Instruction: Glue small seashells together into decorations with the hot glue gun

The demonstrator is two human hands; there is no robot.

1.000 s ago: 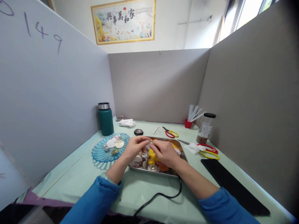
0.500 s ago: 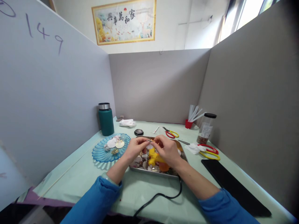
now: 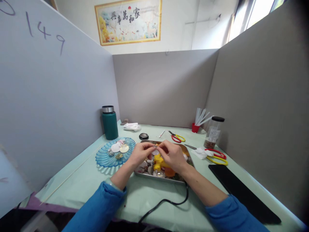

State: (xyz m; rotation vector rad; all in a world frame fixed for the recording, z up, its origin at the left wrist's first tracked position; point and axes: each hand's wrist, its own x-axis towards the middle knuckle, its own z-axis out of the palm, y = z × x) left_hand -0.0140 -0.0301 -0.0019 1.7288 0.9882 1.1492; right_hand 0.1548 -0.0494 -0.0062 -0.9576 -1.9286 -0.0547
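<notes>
My left hand (image 3: 140, 154) and my right hand (image 3: 173, 156) meet above a metal tray (image 3: 158, 179). Thumb and forefinger of each are pinched on one small greyish piece (image 3: 154, 146), too small to name and partly covered by the fingertips. Beneath them a yellow glue gun (image 3: 158, 162) lies in the tray among shells (image 3: 143, 167) and small stones. A black cord (image 3: 166, 201) runs from the tray's near right corner toward the front edge. To the left, a blue scalloped glass plate (image 3: 102, 158) carries several shells (image 3: 124, 148) and small bits.
A green bottle (image 3: 110, 125) stands behind the plate. Beyond the tray lie a round black lid (image 3: 144, 136), a white stick (image 3: 161, 133) and scissors (image 3: 177, 138). On the right are tissue (image 3: 201, 153), red-and-yellow handles (image 3: 218, 158), a jar (image 3: 213, 133), glue sticks (image 3: 200, 116) and a black slab (image 3: 241, 191).
Both hands stay pinched together over the tray, with only a slight shift of the fingertips around the small piece. The view has tilted very slightly.
</notes>
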